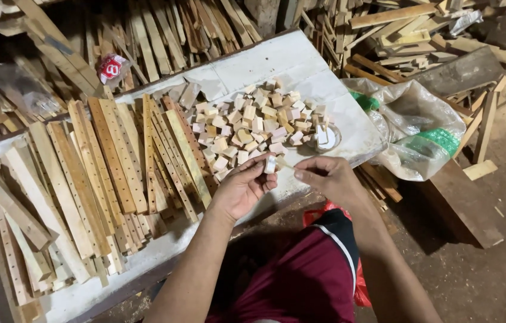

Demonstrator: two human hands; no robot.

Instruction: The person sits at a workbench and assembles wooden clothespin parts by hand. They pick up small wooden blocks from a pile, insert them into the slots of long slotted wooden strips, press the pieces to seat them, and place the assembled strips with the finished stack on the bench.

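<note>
From the head view, the left hand (242, 188) pinches a small wooden block (270, 164) over the white table (301, 60) edge, just before the block pile (259, 128), while the right hand (327, 178), fingers curled, closes on a thin stick (285, 165) meeting it; a loose grip could drop the block or snap the stick.

Left hand (242, 186) and right hand (323, 177) close together, fingers pinched.
</note>
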